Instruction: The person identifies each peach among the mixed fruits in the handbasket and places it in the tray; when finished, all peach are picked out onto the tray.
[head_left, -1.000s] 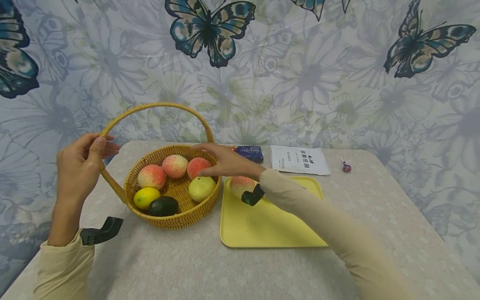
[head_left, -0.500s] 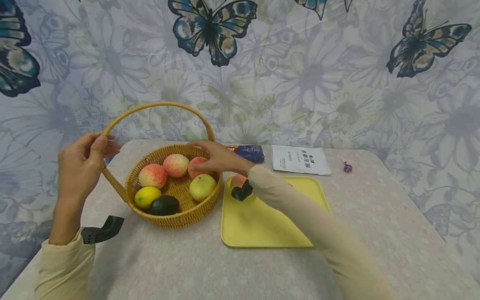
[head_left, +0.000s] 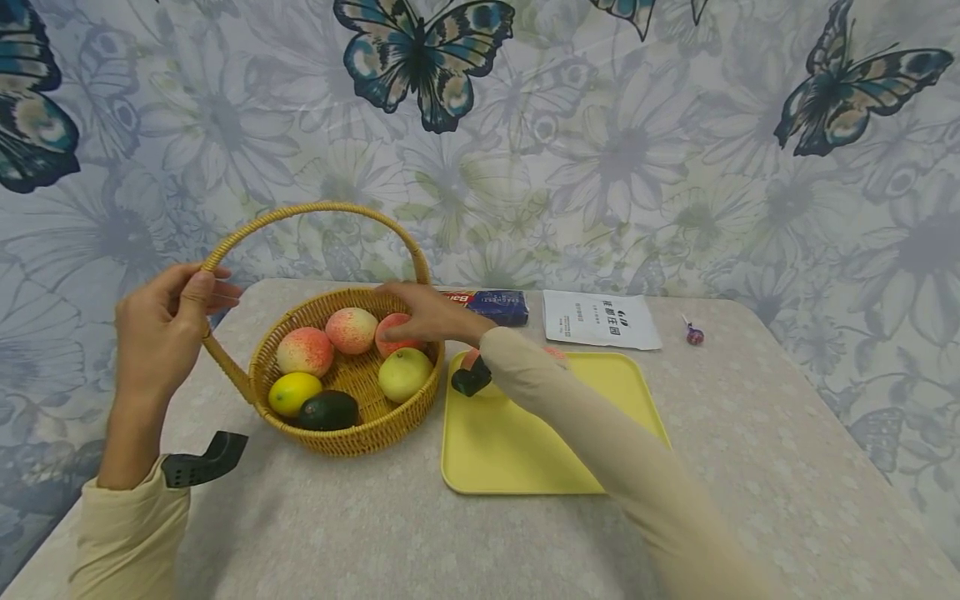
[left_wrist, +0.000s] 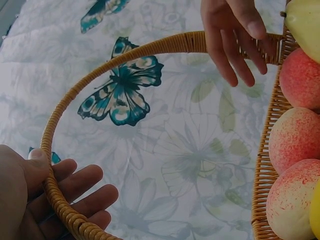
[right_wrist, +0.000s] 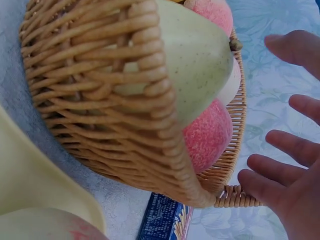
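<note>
Butterfly cloth (head_left: 585,167) behind, your basket (head_left: 352,442) sits at nine o'clock from the tray (head_left: 525,450); your left hand (head_left: 161,325) pinches the handle (head_left: 322,207), your right hand (head_left: 431,315) splays at the basket's two: one-sided tugging could roll peaches (head_left: 305,352).

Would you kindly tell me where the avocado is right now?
In the head view, the avocado lies in the near part of the wicker basket, just right of the lemon.

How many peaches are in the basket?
3 in the head view: the left peach behind the lemon, the middle peach toward the back, and the right peach behind the pear, partly covered by the right hand. The left wrist view also shows three.
</note>
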